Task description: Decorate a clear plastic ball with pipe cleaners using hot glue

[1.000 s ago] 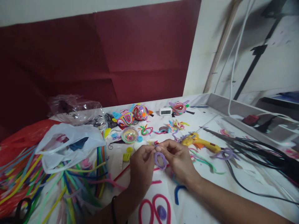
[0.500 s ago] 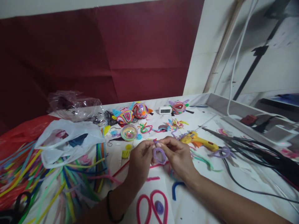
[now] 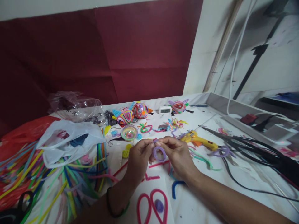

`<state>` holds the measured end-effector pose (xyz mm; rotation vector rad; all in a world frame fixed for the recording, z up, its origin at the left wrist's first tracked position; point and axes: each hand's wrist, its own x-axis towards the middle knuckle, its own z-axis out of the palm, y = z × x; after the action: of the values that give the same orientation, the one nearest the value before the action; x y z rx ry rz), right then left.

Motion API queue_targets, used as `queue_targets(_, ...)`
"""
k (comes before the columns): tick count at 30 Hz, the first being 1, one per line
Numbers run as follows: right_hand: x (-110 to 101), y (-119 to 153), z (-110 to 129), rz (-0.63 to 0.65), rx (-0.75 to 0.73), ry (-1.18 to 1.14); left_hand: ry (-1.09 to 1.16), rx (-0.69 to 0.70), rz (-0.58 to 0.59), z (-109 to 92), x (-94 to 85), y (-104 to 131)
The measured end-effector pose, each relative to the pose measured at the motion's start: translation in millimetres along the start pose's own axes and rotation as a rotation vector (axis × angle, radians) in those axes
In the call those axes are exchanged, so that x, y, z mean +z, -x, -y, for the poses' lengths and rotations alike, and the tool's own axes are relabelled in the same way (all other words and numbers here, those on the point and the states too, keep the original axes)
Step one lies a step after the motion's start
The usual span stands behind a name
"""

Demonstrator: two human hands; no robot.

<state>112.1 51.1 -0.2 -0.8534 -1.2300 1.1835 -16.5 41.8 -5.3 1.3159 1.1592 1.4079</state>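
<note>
Between my two hands is a purple pipe cleaner (image 3: 159, 158) bent into a small ring. My left hand (image 3: 139, 158) pinches its upper end, fingers closed. From the other side, the thumb and fingers of my right hand (image 3: 178, 155) press on the same spot, so the join is mostly hidden. Below the hands, on a white sheet (image 3: 149, 186), lie two pink pipe cleaner loops (image 3: 143, 199) shaped like petals. A purple coiled disc (image 3: 159, 206) sits inside the right loop. A short blue pipe cleaner (image 3: 173, 189) is under my right forearm.
A yellow glue gun (image 3: 201, 140) and large scissors (image 3: 224, 137) lie to the right, with black cables (image 3: 243, 186). Many coloured pipe cleaners (image 3: 70, 183) and a white plastic bag (image 3: 70, 137) fill the left. Decorated balls (image 3: 141, 110) and a small digital clock (image 3: 164, 110) stand behind.
My left hand has shifted slightly left and the purple ring has turned a little, showing rounder. Both hands still pinch it; the other things are where they were.
</note>
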Motion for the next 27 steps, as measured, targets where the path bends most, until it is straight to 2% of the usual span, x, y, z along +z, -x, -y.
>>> queue_targets(7,-2,-2,-3,0.053,0.016,0.010,-0.127,0.016,0.011,-8,-5.2,-1)
queue_targets(12,-10,-13,1,0.252,0.065,0.063,-0.301,0.064,0.048,-12,-12.8,-5)
queue_targets(14,-14,-18,5,0.323,0.062,0.105,-0.412,0.125,0.086,-14,-15.3,-7)
queue_targets(17,-21,-21,10,0.364,0.028,0.201,-0.625,0.299,0.143,-16,-18.1,-8)
queue_targets(19,-24,-22,12,0.368,-0.035,0.326,-0.747,0.421,0.185,-17,-19.0,-7)
queue_targets(22,-29,-20,15,0.420,-0.237,0.647,-0.939,0.559,0.254,-16,-18.9,-5)
queue_targets(24,-31,-18,16,0.472,-0.351,0.814,-1.076,0.584,0.297,-16,-18.1,-3)
queue_targets(27,-33,-17,16,0.487,-0.391,0.886,-1.211,0.553,0.355,-16,-17.1,-2)
